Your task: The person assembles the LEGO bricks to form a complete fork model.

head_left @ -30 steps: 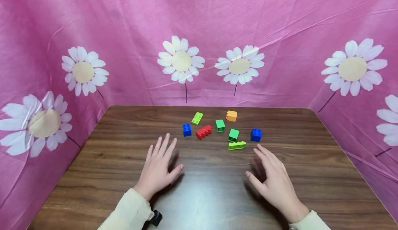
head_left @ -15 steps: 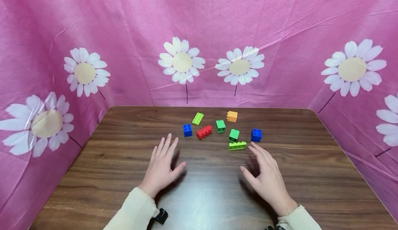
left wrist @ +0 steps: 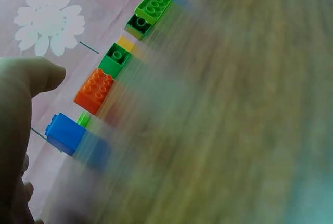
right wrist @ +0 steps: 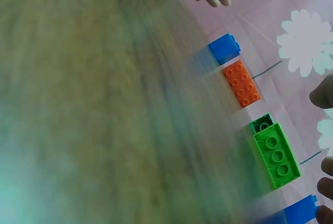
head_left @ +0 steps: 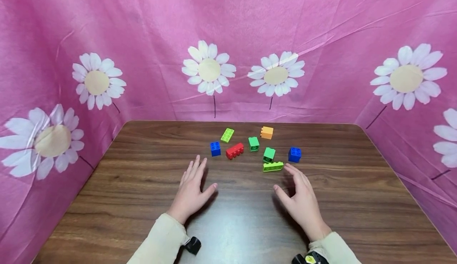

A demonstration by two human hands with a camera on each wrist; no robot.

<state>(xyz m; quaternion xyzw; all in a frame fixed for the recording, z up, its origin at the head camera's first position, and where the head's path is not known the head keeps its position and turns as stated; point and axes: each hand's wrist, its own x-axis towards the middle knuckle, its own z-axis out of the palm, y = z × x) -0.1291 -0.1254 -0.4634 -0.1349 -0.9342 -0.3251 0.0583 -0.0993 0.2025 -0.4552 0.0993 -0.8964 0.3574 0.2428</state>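
Several toy building blocks lie loose toward the back of the table. My left hand (head_left: pixel 191 196), fingers straight and thumb spread, is in front of the left blue block (head_left: pixel 215 149) and the red block (head_left: pixel 235 151), holding nothing. My right hand (head_left: pixel 302 204) is likewise empty, its fingertips close to the light green block (head_left: pixel 273 166) that lies on its side; whether they touch it I cannot tell. Behind that block sits a green block (head_left: pixel 269 154), with another green block (head_left: pixel 254 143) farther back. The right blue block (head_left: pixel 294 154) stands beyond my right fingertips.
Farthest back are an orange block (head_left: pixel 266 132) and a flat light green block (head_left: pixel 227 135). The brown wooden table (head_left: pixel 143 176) is enclosed by a pink cloth (head_left: pixel 153 37) with daisies. Both wrists carry black devices, the left one (head_left: pixel 193 245) showing by the sleeve.
Both hands have drifted inward toward each other, the left to the right and the right to the left. The blocks have kept their places.
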